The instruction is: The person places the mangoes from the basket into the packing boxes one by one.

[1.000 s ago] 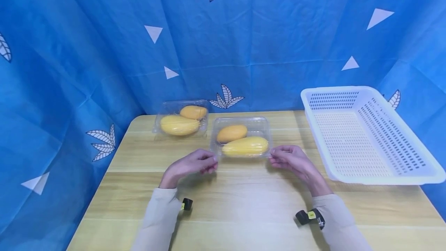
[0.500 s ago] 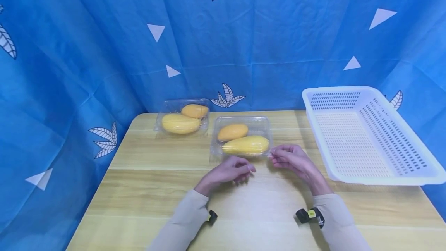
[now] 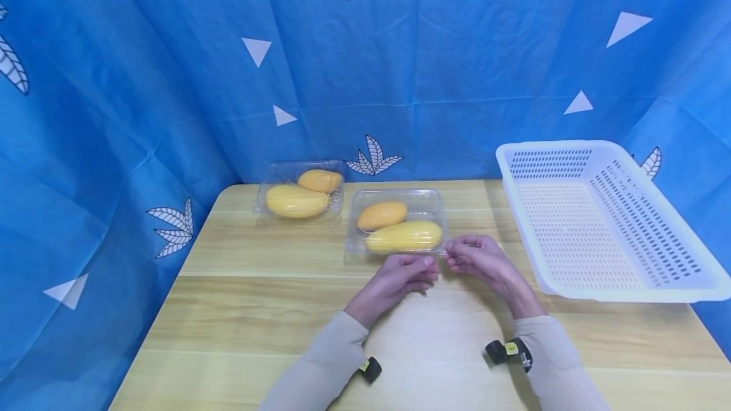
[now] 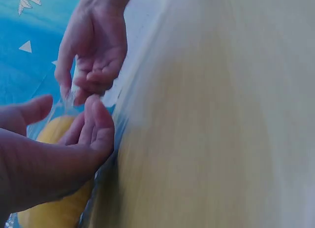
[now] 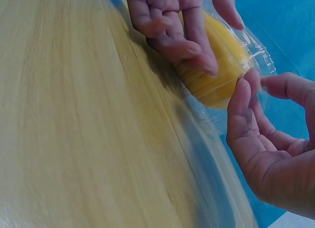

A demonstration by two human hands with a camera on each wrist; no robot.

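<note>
In the middle of the table, a clear plastic box (image 3: pixel 425 205) holds an orange-yellow oval fruit (image 3: pixel 382 215) behind a longer yellow fruit (image 3: pixel 404 237). Thin clear film (image 4: pixel 64 109) stretches at its front right corner. My right hand (image 3: pixel 482 264) pinches this film between thumb and fingers. Just in front of the box is my left hand (image 3: pixel 400 281), its fingers loosely bent and the thumb apart from them, as the left wrist view shows. Whether the left fingertips touch the film is unclear. The left hand partly covers the long fruit in both wrist views.
A second clear box (image 3: pixel 280 173) with two similar fruits stands at the back left of the wooden table (image 3: pixel 228 316). On the right lies a large white slotted basket (image 3: pixel 577 233). A blue patterned curtain (image 3: pixel 457 68) hangs behind the table.
My left hand has moved right along the front of the box, from its left corner to near the right hand. The right hand stays at the right corner.
</note>
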